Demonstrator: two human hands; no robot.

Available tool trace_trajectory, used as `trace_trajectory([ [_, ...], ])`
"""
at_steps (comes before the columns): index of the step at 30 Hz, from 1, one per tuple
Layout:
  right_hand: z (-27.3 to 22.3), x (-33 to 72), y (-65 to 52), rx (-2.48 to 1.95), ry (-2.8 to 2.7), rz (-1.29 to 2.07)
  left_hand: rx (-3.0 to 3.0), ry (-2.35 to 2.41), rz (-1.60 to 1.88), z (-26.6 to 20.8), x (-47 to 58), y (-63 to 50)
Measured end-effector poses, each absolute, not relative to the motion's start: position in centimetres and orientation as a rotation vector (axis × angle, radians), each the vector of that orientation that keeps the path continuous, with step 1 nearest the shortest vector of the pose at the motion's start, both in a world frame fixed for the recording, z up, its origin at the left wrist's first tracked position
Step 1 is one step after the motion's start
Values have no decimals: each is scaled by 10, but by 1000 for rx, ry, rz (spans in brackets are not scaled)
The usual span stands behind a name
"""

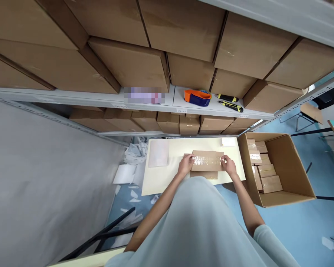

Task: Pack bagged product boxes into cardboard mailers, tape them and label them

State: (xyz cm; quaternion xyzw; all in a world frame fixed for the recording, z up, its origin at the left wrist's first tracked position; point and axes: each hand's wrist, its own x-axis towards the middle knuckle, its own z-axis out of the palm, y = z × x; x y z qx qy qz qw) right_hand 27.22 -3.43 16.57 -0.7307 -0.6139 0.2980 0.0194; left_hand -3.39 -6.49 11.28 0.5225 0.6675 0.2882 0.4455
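Observation:
A flat brown cardboard box [207, 168] lies on the pale table in front of me, with a shiny strip of clear tape [207, 160] across its upper face. At the strip's left end, my left hand [186, 164] is closed, thumb and fingertips pinched together. My right hand [228, 165] pinches at the opposite end, near the box's right edge. The exact contact under the fingertips is too small to make out. A further brown cardboard piece [204, 175] shows below the box, on the side nearer my body.
Left on the table [156, 181] lies a translucent sheet stack [159, 152]; a small white box [228, 142] is at the back right. An open carton [295, 174] holds several small boxes. The shelf [178, 100] above carries cartons, a tape dispenser [197, 98] and utility knives [231, 106]. Scrap paper [136, 154] lies left.

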Motion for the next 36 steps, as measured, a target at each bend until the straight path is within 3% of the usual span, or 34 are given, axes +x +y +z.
trace_trajectory([
  [11,185,256,-23,-2369,-2221,831,1396,1649,565,123,-47,-50],
  [20,207,223,40,-2166,-2322,708,1537,1685,750,146,-77,-10],
  [30,322,119,164,-1411,-2385,392,1828,1688,1120,276,-101,110],
  [36,361,73,209,-1418,-2485,250,1929,1680,1197,327,-98,139],
])
